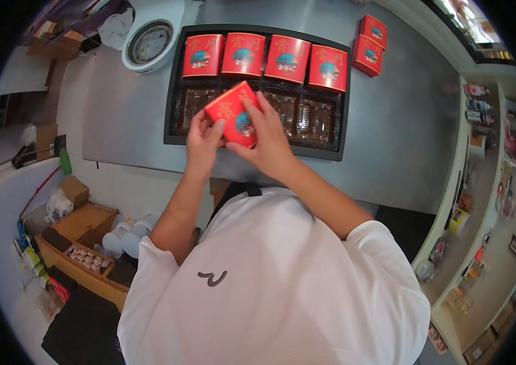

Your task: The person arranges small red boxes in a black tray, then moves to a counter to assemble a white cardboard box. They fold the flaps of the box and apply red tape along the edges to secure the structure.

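Between both hands I hold a small red box (232, 111) with a teal picture on its face, tilted above the front of a black tray (342, 149). My left hand (204, 135) grips its left lower side. My right hand (268, 132) has its fingers over the right side and the thumb at the bottom edge. Along the tray's back row stand several similar boxes, among them a red box (202, 55) at the left end and another red box (328, 68) at the right end. Brown plastic compartments (316, 118) show in the front row, partly hidden by my hands.
Two more red boxes (367, 55) sit on the metal table (410, 121) at the back right. A white appliance with a round metal top (150, 44) stands behind the tray's left corner. Shelves with jars (478, 103) line the right; a wooden cabinet (81, 219) is at lower left.
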{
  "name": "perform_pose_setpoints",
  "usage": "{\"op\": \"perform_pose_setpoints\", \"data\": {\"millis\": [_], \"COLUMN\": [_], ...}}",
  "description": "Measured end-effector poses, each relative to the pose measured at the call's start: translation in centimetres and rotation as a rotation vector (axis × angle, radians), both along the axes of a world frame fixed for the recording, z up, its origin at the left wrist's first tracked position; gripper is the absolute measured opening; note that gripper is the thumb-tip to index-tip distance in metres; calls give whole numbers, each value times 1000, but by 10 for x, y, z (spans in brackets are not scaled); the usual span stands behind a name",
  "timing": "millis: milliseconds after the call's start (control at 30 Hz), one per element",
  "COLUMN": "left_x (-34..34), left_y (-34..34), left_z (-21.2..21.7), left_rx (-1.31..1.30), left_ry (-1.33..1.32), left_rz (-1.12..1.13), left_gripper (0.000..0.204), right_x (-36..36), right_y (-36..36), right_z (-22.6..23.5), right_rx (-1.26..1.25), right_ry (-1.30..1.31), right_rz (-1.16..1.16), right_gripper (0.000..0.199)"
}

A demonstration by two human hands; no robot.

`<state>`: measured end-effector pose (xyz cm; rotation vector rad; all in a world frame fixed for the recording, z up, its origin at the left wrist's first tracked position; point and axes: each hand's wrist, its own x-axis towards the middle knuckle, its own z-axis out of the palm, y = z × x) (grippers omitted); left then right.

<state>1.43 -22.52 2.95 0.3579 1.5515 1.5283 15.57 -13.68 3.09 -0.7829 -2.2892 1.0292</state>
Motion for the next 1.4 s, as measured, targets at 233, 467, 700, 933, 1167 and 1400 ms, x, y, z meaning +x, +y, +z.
{"op": "perform_pose_setpoints", "data": {"millis": [233, 467, 700, 933, 1167, 1400], "left_x": [-100, -122, -134, -132, -125, -107], "left_y": [-9, 14, 17, 15, 9, 14], "left_z": [-27, -40, -42, -53, -52, -53], "left_rx": [-127, -191, -315, -472, -496, -355], "left_ry": [224, 230, 436, 1041, 1157, 1321], "left_rz": [54, 37, -104, -260, -237, -308], "left_gripper": [48, 44, 39, 40, 49, 63], "right_x": [-29, 3, 18, 34, 90, 140], "right_y": [-16, -6, -6, 16, 137, 274], "right_z": [-8, -21, -26, -21, -12, -78], "right_rx": [-183, -262, -316, -290, -180, 65], "right_ry": [-19, -71, -66, 55, 267, -175], "right_rz": [134, 54, 1, -97, -594, -929], "right_gripper": [81, 72, 62, 54, 44, 90]}}
